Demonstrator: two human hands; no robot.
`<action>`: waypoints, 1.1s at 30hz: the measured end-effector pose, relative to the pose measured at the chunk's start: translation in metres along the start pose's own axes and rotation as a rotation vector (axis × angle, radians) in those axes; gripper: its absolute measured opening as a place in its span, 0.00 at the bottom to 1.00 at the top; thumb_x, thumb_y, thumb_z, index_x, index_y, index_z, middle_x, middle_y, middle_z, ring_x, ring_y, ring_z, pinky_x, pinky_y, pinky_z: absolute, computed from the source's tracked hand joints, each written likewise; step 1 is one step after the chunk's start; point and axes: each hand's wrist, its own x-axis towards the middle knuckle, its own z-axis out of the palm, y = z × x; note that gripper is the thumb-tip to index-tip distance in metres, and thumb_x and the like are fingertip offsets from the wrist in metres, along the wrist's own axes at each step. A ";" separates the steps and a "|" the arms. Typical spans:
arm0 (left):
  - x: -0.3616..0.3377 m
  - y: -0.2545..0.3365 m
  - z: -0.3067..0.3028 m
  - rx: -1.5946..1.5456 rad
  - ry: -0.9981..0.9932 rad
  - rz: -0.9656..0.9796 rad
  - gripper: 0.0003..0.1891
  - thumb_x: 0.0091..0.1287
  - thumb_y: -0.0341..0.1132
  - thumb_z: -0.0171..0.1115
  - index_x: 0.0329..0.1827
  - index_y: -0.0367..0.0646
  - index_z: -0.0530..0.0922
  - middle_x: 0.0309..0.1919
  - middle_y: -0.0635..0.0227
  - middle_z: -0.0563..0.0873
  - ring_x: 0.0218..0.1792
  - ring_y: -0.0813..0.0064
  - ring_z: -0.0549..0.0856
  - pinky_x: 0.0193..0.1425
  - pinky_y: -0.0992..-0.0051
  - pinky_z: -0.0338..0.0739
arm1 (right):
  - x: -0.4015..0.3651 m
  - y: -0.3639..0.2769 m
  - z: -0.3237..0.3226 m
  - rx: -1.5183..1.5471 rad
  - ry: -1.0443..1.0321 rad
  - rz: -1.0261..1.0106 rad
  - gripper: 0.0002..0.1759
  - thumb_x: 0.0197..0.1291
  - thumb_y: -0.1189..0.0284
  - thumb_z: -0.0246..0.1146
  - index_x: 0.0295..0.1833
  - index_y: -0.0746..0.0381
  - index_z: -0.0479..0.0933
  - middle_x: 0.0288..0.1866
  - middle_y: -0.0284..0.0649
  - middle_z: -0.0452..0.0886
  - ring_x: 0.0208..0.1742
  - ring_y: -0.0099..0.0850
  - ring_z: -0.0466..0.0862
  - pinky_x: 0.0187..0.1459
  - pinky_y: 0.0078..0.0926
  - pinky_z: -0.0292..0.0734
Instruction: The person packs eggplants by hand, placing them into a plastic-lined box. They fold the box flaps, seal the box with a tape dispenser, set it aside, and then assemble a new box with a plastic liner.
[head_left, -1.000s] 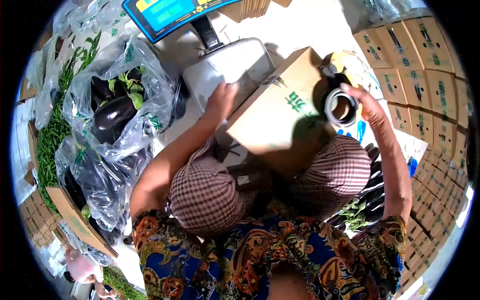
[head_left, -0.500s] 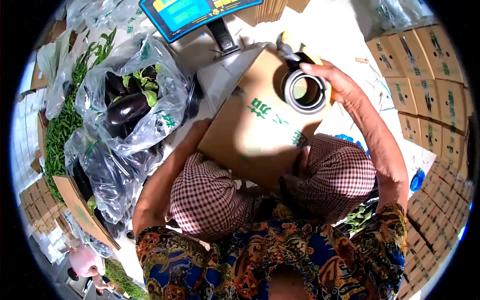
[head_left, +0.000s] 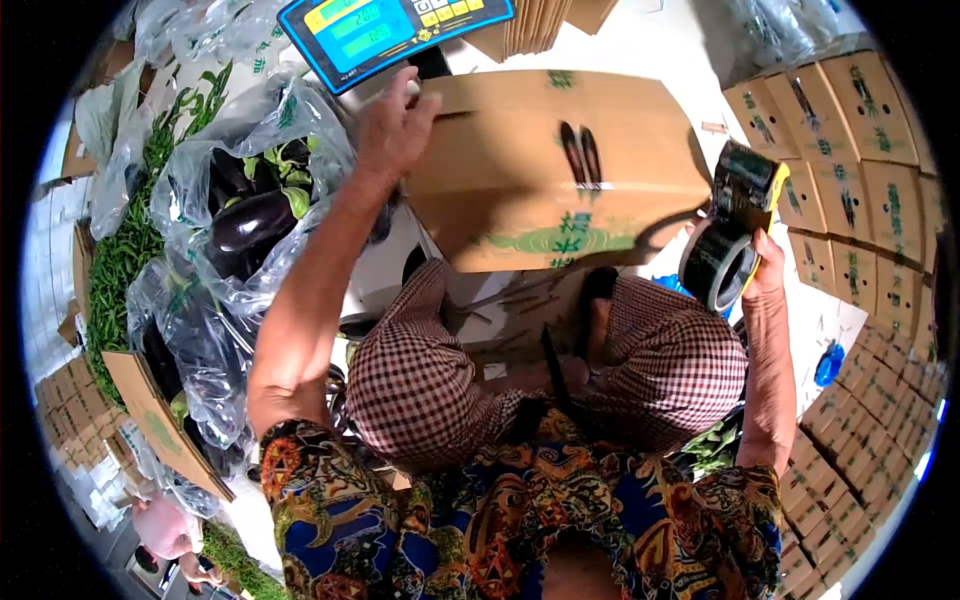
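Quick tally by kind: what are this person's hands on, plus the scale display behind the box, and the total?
cardboard box: 1, left hand gripping its corner
tape dispenser: 1, held in the right hand
blue scale display: 1
Total: 3

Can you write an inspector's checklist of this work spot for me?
Surface: white top, mostly covered.
Job's things: cardboard box held above the lap; tape dispenser at its right end.
Clutter: bags of eggplants; long green vegetables on the left.
Hands: left hand grips the box's left corner; right hand holds the tape dispenser.
Cables: nothing seen.
Surroundings: scale display at the top; printed cartons stacked on the right.
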 end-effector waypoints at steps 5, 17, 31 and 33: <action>-0.057 0.040 0.020 -0.190 -0.064 -0.113 0.32 0.66 0.49 0.59 0.66 0.34 0.66 0.56 0.46 0.78 0.58 0.56 0.78 0.63 0.65 0.69 | -0.025 0.006 -0.014 0.168 0.057 -0.053 0.39 0.54 0.59 0.69 0.66 0.67 0.64 0.55 0.55 0.77 0.55 0.49 0.79 0.57 0.47 0.77; -0.051 0.004 0.034 -0.344 -0.191 -0.014 0.30 0.74 0.47 0.47 0.72 0.38 0.58 0.62 0.45 0.73 0.64 0.56 0.72 0.67 0.67 0.65 | -0.015 -0.023 0.100 -0.561 0.049 0.154 0.33 0.52 0.60 0.72 0.58 0.68 0.71 0.45 0.39 0.80 0.49 0.29 0.80 0.51 0.28 0.79; -0.058 0.123 -0.024 -0.947 -0.564 -0.213 0.24 0.75 0.51 0.47 0.55 0.38 0.76 0.46 0.70 0.81 0.41 0.79 0.80 0.44 0.76 0.77 | -0.008 -0.021 0.241 -1.256 -0.106 -0.272 0.36 0.46 0.61 0.78 0.57 0.63 0.68 0.44 0.40 0.81 0.48 0.27 0.80 0.53 0.28 0.75; -0.061 0.117 -0.026 -1.022 -0.557 -0.204 0.22 0.75 0.48 0.48 0.55 0.37 0.76 0.46 0.68 0.81 0.41 0.80 0.79 0.44 0.78 0.76 | 0.003 -0.008 0.240 -1.263 -0.120 -0.382 0.37 0.46 0.57 0.77 0.54 0.63 0.67 0.42 0.44 0.82 0.45 0.32 0.83 0.50 0.30 0.77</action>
